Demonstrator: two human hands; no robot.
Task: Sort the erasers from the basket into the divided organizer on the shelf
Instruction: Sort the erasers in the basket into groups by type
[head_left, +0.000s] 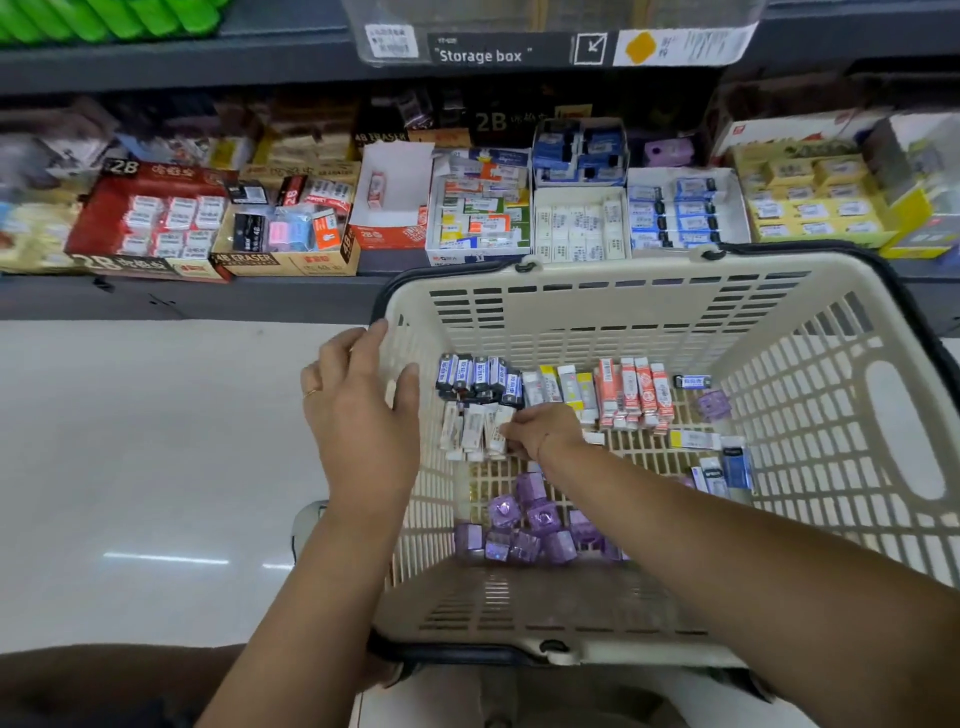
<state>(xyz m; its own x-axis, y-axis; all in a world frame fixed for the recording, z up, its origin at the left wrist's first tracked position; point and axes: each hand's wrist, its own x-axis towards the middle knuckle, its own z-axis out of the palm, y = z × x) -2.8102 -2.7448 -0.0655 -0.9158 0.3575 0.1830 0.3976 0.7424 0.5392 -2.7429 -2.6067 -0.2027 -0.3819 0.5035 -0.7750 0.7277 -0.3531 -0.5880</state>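
A cream plastic basket (810, 332) stands below the shelf and holds grouped erasers: blue-black ones (478, 376), white ones (475, 428), yellow-white ones (569, 387), orange ones (636, 392) and purple cubes (530, 525). My right hand (545, 431) reaches down inside the basket and its fingertips pinch the white erasers at their right side. My left hand (361, 410) is at the basket's left rim with fingers spread and relaxed, holding nothing. The divided organizer boxes (582, 226) sit on the shelf just behind the basket, filled with white, blue and mixed erasers.
The shelf carries more eraser cartons: red 2B boxes (150, 218) at left, an almost empty orange-white box (395, 202), yellow boxes (815, 202) at right. A clear "Storage box" (545, 36) sits on the shelf above. Pale shiny floor (156, 467) lies left of the basket.
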